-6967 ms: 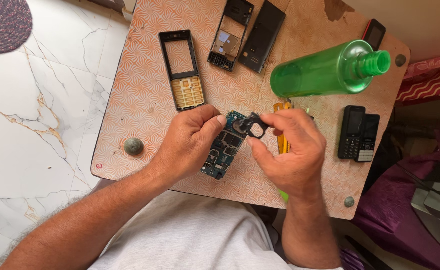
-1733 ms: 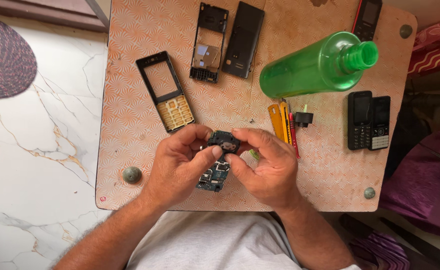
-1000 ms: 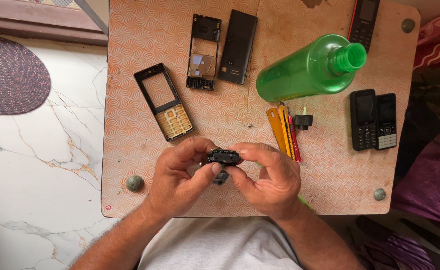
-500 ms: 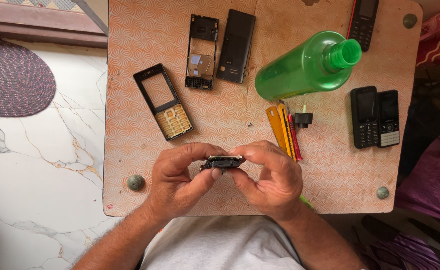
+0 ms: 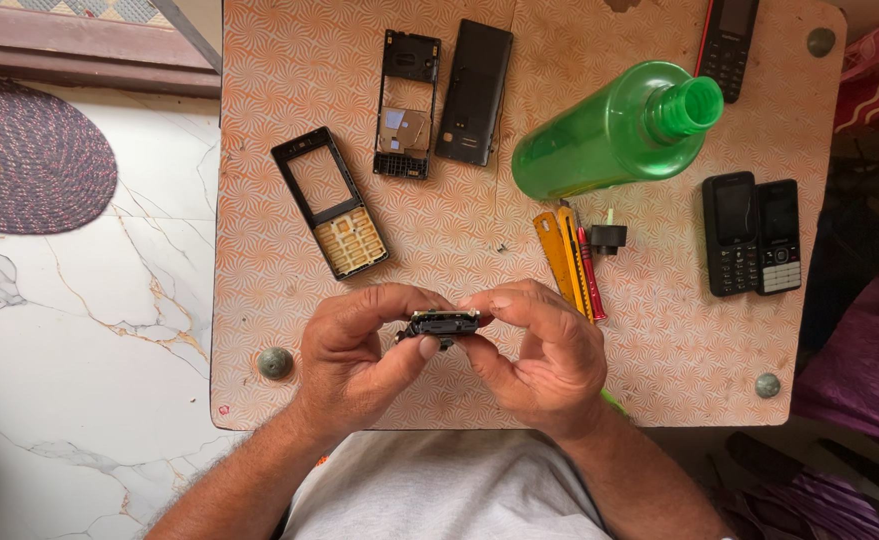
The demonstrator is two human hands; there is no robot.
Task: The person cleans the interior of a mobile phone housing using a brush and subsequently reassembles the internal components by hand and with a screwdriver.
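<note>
Between the fingers [image 5: 429, 347] of both hands, a small dark phone part [image 5: 444, 323] is pinched edge-on, low over the front of the counter [image 5: 659, 340]. It is gripped at one end by the left hand [image 5: 359, 355], thumb under and forefinger curled over, and at the other end by the right hand [image 5: 544, 350], fingers closed around it. Just beside the right hand, yellow and red tools [image 5: 571, 262] are laid side by side, with a small black plug piece [image 5: 607, 238] touching or nearly touching them. Further out, a black keypad frame [image 5: 331, 202] is seen lying flat, then an open phone chassis [image 5: 406, 104] and a black back cover [image 5: 473, 92] close together. A green plastic bottle [image 5: 609, 132] is laid on its side, uncapped. Two dark phones [image 5: 751, 236] are set together at the right edge, another phone [image 5: 725, 45] at the far edge. On the marble floor [image 5: 79, 330] a purple oval mat [image 5: 29, 165] is seen.
</note>
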